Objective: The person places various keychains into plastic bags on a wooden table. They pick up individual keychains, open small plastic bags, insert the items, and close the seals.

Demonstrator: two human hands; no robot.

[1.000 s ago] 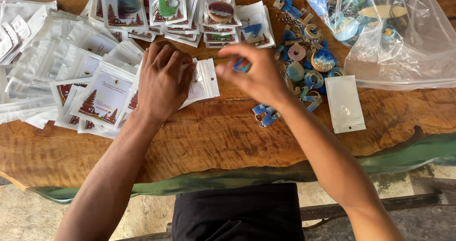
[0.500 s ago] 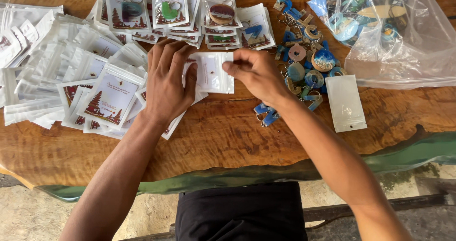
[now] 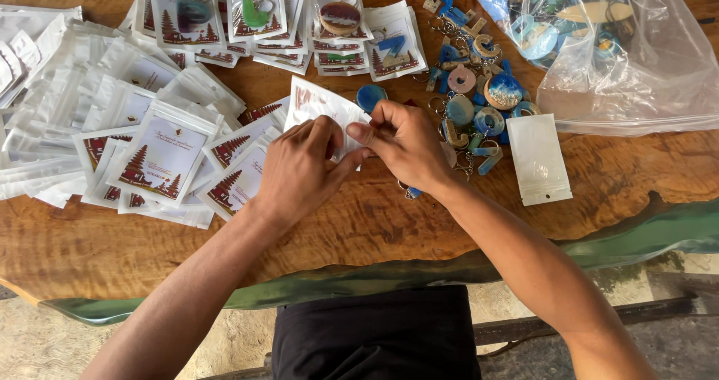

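The small white plastic zip pouch with a red printed card inside [image 3: 318, 109] is held up off the wooden surface [image 3: 359, 223], pinched between both hands near the middle of the view; its long axis runs from upper left down to lower right, with the free corner pointing up and away from the person and the held end tucked under the fingertips; the left hand [image 3: 303, 169] lies below and to the left of it, fingers [image 3: 323, 134] closed narrow on its lower edge; the right hand [image 3: 408, 144] comes in from the right, thumb and forefinger pinched tight on the same end, so both hands meet at one spot and neither is clearly nearer; just beyond the right knuckles a round blue resin keychain [image 3: 371, 95] rests on the surface, touching or nearly touching the pouch's right edge; further right lies the heap of blue and wood keychains [image 3: 475, 88]; to the left, well apart, spreads the pile of empty white pouches [image 3: 135, 125].
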